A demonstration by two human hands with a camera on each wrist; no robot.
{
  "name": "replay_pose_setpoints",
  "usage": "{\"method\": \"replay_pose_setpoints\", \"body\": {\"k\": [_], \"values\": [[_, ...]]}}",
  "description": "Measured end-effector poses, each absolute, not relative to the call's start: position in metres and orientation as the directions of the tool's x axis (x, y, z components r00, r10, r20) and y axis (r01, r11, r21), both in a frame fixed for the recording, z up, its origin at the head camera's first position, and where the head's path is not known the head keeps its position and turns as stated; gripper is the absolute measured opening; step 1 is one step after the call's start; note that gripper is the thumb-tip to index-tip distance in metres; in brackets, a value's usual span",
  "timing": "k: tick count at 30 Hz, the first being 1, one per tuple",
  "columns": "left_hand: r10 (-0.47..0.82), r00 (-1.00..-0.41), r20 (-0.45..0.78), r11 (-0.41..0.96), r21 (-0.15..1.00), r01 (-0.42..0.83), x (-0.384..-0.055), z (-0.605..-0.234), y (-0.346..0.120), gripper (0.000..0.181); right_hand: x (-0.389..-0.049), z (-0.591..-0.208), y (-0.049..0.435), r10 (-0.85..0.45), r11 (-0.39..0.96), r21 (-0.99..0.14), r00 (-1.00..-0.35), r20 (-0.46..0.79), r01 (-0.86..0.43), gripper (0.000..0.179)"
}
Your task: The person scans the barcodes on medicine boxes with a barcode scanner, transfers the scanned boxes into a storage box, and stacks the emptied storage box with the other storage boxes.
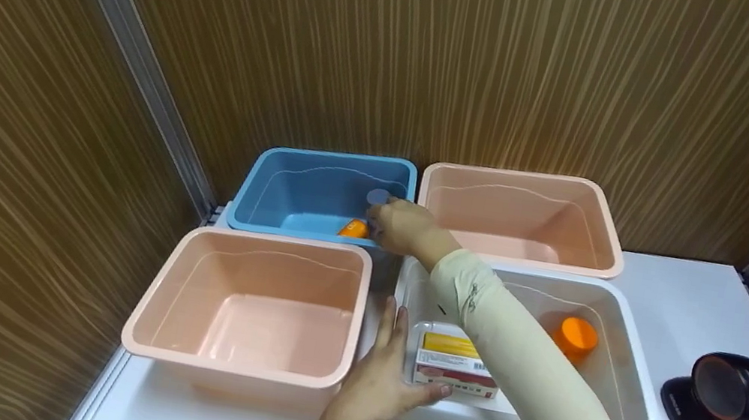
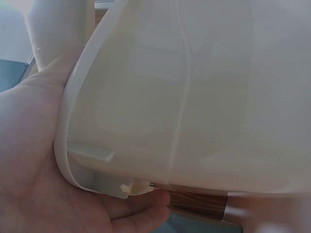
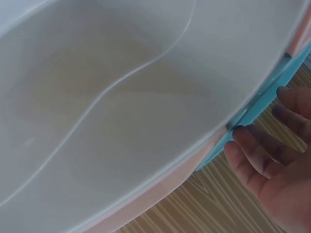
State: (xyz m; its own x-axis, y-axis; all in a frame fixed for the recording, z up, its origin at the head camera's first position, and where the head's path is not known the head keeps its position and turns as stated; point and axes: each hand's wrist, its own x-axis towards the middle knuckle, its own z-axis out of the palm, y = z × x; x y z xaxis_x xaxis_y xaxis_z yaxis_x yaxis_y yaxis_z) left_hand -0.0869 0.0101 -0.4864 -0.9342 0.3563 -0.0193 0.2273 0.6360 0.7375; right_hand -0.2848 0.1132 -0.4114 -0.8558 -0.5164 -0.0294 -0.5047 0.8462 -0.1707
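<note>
My right hand (image 1: 402, 226) reaches over the front rim of the blue bin (image 1: 300, 152). Close to its fingertips is a greyish-blue round thing (image 1: 377, 197), its kind unclear. In the right wrist view the fingers (image 3: 252, 145) are loosely bent, with nothing visible between them. An orange item (image 1: 355, 228) lies in the blue bin, partly hidden. My left hand (image 1: 380, 382), fingers spread, rests against the near left corner of the white bin (image 1: 642, 407). Inside that bin are a white and red carton (image 1: 457, 372), a yellow box (image 1: 451, 344) and an orange-topped container (image 1: 576, 336).
A pink bin (image 1: 263, 241) stands front left, another pink bin (image 1: 524, 178) back right. At the right is a black round device (image 1: 723, 398) with a cable. Wood-patterned panels (image 1: 371, 50) enclose the white table (image 1: 680, 292). My right sleeve (image 1: 532, 358) covers part of the white bin.
</note>
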Motion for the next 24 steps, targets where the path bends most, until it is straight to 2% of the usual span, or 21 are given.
{"method": "replay_pose_setpoints", "body": {"k": [12,20,24], "values": [[0.378,-0.925,-0.046,0.63,0.744,0.221,-0.09,-0.483,0.008,0.124,-0.25,-0.381,0.148,-0.496,0.833,-0.296,-0.868,-0.025,-0.468,0.038],[0.364,-0.93,-0.049,0.624,0.754,0.204,-0.088,-0.484,0.009,0.125,-0.217,-0.363,0.201,-0.529,0.774,-0.345,-0.842,0.107,-0.53,0.036],[0.357,-0.933,-0.052,0.622,0.758,0.196,-0.087,-0.483,0.009,0.124,-0.202,-0.36,0.231,-0.522,0.763,-0.371,-0.843,0.129,-0.53,0.033]]}}
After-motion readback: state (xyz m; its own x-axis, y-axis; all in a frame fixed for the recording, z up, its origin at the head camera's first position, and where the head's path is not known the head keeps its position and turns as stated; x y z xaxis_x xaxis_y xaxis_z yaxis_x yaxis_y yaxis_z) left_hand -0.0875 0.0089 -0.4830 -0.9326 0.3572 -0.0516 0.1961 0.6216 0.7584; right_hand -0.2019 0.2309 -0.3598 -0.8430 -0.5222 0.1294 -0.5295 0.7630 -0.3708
